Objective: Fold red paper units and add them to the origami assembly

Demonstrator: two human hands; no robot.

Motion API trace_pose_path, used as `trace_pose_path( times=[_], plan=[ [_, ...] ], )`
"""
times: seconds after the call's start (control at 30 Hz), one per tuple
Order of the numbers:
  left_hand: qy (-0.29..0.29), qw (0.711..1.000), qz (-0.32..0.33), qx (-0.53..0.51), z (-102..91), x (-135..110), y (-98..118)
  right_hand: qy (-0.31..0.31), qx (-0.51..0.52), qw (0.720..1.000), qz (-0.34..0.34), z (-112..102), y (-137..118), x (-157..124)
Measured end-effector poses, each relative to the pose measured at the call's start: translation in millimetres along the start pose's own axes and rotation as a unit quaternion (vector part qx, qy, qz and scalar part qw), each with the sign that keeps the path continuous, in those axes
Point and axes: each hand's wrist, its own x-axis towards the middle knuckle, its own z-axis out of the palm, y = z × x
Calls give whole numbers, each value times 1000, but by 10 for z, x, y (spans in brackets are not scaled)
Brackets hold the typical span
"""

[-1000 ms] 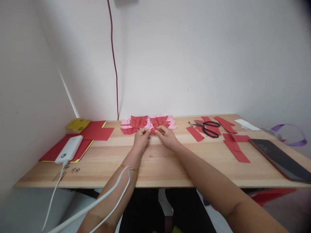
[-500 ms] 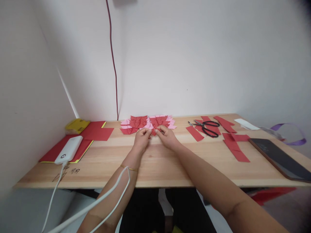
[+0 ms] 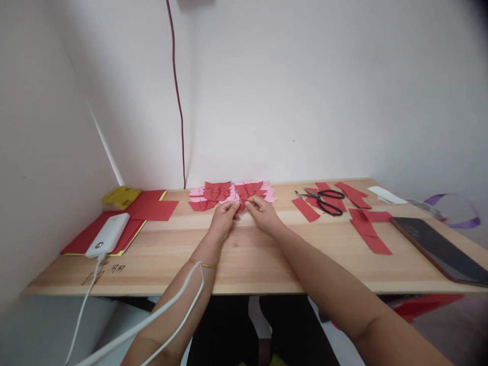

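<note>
My left hand [image 3: 224, 217] and my right hand [image 3: 262, 213] meet near the back middle of the wooden table. Between their pinched fingertips is a small piece of red paper [image 3: 243, 204], partly hidden by the fingers. Just beyond them, by the wall, lie folded red paper pieces [image 3: 217, 191] with jagged edges, on top of pink folded paper pieces [image 3: 270, 192]. Both forearms reach across the table from its front edge.
On the right lie black-handled scissors [image 3: 330, 202], red paper strips [image 3: 369, 236], a white strip [image 3: 387, 195] and a dark phone [image 3: 438, 249]. On the left are red paper sheets [image 3: 156, 211], a yellow packet [image 3: 121, 198] and a white power bank [image 3: 109, 235] with a cable.
My fingertips have shifted slightly on the small red paper, with the right hand a little farther right. Everything else on the table stays in place.
</note>
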Motion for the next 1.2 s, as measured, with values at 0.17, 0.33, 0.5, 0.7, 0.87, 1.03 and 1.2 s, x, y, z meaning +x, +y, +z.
trace_pose_path(
  times=[0.17,0.33,0.5,0.7,0.87,1.03,1.2],
  plan=[
    [-3,1000,3,24,-5,11,-30,-14,-10,1000,-17,5,11,3],
    [8,999,18,36,-15,25,-54,-22,18,1000,8,47,56,7],
    [6,998,31,52,-19,17,-31,-24,11,1000,-2,41,60,10],
    [-1,998,25,56,-3,-1,-1,-18,-1,1000,-13,10,43,13],
    [4,998,27,50,-22,22,-43,-17,10,1000,-10,28,64,14],
    [13,999,30,43,-25,36,-55,-20,5,1000,4,30,51,4],
    [4,1000,12,27,5,15,-19,-17,-4,1000,-2,23,40,3]
  ],
)
